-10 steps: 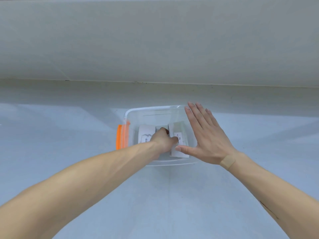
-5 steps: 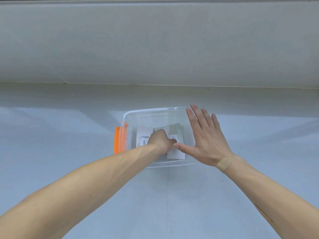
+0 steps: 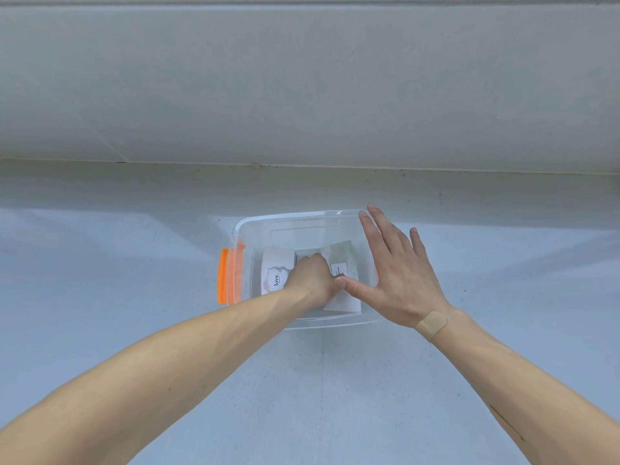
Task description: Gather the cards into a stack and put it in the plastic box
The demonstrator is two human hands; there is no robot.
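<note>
A clear plastic box (image 3: 255, 226) with an orange latch (image 3: 223, 276) on its left side stands on the pale table. Inside lie white cards: one reading "love." (image 3: 275, 271) at the left and another with a small label (image 3: 340, 263) at the right. My left hand (image 3: 312, 275) reaches into the box between them, fingers curled down onto the cards. My right hand (image 3: 397, 276) lies flat with its fingers spread over the box's right side, and its thumb touches the left hand above the right card. The cards under the left hand are hidden.
The grey table surface (image 3: 318, 380) surrounds the box. A low ledge and a pale wall (image 3: 302, 95) run just behind it. Both forearms stretch in from the bottom corners.
The right card has slid a little toward my left hand, and my right thumb has closed in on that hand. Both hands otherwise stay at the box.
</note>
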